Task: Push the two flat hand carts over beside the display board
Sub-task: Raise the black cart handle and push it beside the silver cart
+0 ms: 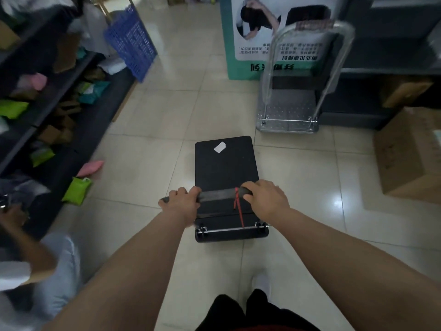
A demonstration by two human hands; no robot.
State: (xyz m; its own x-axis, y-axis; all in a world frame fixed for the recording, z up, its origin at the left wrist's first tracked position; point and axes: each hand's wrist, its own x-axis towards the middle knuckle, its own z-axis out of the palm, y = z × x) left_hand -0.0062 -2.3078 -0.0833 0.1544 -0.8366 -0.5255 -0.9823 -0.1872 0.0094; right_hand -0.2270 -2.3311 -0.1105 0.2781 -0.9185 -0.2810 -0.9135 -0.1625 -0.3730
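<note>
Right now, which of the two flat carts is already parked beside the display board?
The silver cart, standing untouched against the display board. The black cart sits short of it on open floor, its handle gripped by the left hand and right hand.

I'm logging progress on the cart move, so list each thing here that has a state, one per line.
black cart: on the floor, short of the board, deck bare but for a white slip
left hand: gripping its handle
right hand: gripping its handle
silver cart: parked beside the display board, handle upright, unloaded
</note>
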